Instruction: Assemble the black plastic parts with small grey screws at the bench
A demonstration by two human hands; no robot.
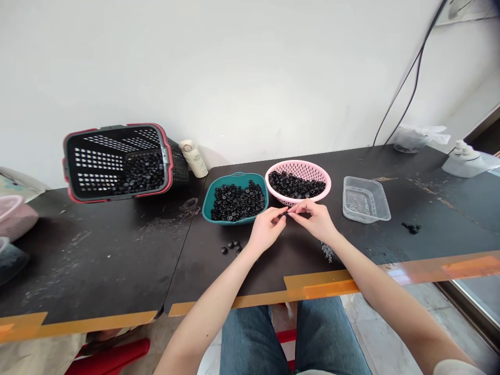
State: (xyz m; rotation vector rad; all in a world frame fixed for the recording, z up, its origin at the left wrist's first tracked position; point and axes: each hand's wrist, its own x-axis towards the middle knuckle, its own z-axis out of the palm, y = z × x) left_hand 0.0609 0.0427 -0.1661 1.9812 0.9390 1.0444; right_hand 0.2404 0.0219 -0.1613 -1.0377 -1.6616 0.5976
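Observation:
My left hand (267,228) and my right hand (315,217) meet over the black table (117,260), fingertips pinched together on a small black part (287,212) just in front of the pink basket (299,180). The pink basket holds many small black round parts. Left of it stands a teal bowl (235,198), also full of black parts. Several loose black parts (231,246) lie on the table by my left wrist. A small pile of thin metal pieces (326,251) lies under my right forearm.
A clear plastic tray (365,199) sits right of the pink basket. A black crate with a red rim (119,161) lies tipped on its side at the back left, with black parts inside. A white bottle (194,158) leans at the wall. Orange tape (320,286) lines the table's front edge.

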